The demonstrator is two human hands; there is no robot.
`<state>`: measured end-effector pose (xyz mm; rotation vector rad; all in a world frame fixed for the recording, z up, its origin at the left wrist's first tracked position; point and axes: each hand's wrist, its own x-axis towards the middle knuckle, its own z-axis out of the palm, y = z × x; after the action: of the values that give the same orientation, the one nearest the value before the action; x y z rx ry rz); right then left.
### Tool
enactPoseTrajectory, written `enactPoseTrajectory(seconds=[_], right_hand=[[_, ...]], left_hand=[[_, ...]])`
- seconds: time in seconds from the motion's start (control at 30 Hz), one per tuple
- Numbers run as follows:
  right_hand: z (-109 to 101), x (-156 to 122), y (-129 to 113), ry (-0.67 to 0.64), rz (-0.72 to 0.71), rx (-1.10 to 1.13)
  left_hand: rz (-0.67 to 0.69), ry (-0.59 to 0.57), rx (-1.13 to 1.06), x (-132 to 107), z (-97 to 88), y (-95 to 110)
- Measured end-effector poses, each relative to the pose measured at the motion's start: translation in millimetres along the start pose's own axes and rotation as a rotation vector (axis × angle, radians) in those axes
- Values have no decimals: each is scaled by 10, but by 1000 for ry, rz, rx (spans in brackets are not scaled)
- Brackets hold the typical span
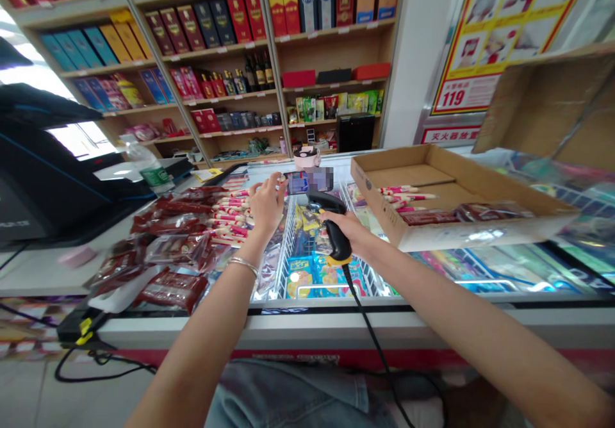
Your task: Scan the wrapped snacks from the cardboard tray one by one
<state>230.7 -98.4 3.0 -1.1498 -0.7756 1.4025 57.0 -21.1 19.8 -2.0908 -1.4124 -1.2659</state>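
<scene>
Here, closest in, the freezer's front edge; brown packets lie at left. Right hand grips the black scanner over the freezer. Slightly farther, left hand holds the phone by its edge, near the scanner's head. Beyond: stocked shelves.
</scene>
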Motion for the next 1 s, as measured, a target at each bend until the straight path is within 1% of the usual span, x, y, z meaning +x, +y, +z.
enactPoseTrajectory(seconds=[0.2,0.37,0.43,0.5,0.57,0.6,0.67,0.73,0.77,0.8,0.83,0.9,0.97,1.0], right_hand=[[11,-24,-15,-4,-2,1],[11,-25,-1,-5,-11,-40],[22,-54,-51,-47,-75,-77],[17,-120,-184,-112,-197,-100],[-38,-225,-409,-139,-330,-105],[-98,-285,-549,-127,-384,-105],[-305,-401,-853,-54,-458,-117],[-636,-481,-1141,63,-520,-139],[-842,-503,-1264,145,-552,-164],[-1069,-515,-1368,210,-556,-190],[-1310,-518,-1452,253,-516,-228],[-1799,-513,-1560,383,-466,-318],[-2241,-515,-1601,507,-397,-370],[-2425,-522,-1603,558,-362,-361]], left_hand=[[21,-9,1,-9,9,-2],[2,-10,-48,-10,13,-10],[5,2,-67,3,8,-7],[11,19,-86,21,8,1],[6,19,-113,36,18,10],[9,-8,-137,39,27,13],[38,-117,-195,32,48,14],[75,-237,-239,15,64,13],[82,-267,-255,7,69,15],[73,-272,-272,3,73,24],[44,-255,-300,7,77,42],[-64,-175,-403,41,101,123],[-177,-93,-539,108,160,288],[-208,-71,-606,145,206,407]])
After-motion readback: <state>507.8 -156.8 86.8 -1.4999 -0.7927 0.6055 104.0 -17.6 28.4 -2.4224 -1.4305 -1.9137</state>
